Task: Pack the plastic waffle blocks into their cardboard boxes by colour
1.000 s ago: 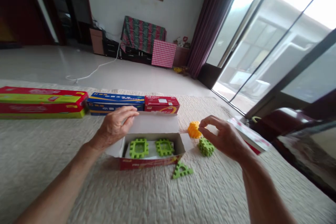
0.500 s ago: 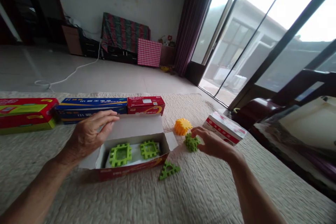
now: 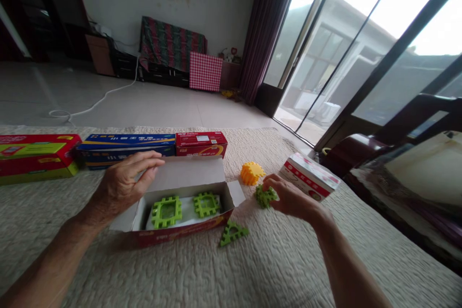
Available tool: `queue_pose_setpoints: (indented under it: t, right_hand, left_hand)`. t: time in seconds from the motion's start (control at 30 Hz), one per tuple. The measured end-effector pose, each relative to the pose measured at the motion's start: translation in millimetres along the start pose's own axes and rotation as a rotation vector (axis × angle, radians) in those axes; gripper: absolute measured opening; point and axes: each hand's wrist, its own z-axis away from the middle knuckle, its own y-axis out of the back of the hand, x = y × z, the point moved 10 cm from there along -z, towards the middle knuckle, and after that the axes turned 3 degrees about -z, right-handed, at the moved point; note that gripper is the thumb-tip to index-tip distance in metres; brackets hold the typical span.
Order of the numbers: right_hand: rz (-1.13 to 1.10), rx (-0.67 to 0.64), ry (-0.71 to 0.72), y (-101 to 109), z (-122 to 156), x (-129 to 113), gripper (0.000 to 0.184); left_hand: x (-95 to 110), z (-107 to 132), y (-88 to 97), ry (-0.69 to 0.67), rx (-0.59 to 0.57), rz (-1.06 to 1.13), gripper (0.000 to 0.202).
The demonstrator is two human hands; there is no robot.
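The hands stand well apart. The right hand (image 3: 292,200) has closed on a green interlocking block (image 3: 264,197), shifting it slightly, just beside an orange block (image 3: 251,173). The left hand (image 3: 122,187) stays open at the lid of an open cardboard box (image 3: 191,173) holding two green square frames (image 3: 166,211).

Right hand (image 3: 292,200) on a green plastic block (image 3: 263,197), left hand (image 3: 122,187) by an open box (image 3: 176,237)
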Motion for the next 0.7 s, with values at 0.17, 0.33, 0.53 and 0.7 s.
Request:
queue_pose_setpoints:
  t: [0.17, 0.33, 0.53, 0.7]
  right_hand:
    - [-0.005, -0.006, -0.022, 0.6, -1.0, 2.5, 0.026]
    - [-0.037, 0.007, -0.039, 0.2, 0.3, 9.1, 0.028]
    - [-0.072, 0.040, 0.001, -1.9, -0.7, 9.8, 0.034]
    - [-0.055, 0.043, -0.005, -1.7, -2.6, 6.0, 0.025]
  left_hand:
    - [0.5, 0.4, -0.3, -0.022, 0.010, -0.002, 0.022]
    - [0.1, 1.0, -1.1, -0.034, 0.008, -0.011, 0.021]
    - [0.1, 1.1, -0.4, -0.039, 0.012, -0.017, 0.021]
    - [0.6, 1.2, -0.7, -0.039, 0.009, -0.020, 0.021]
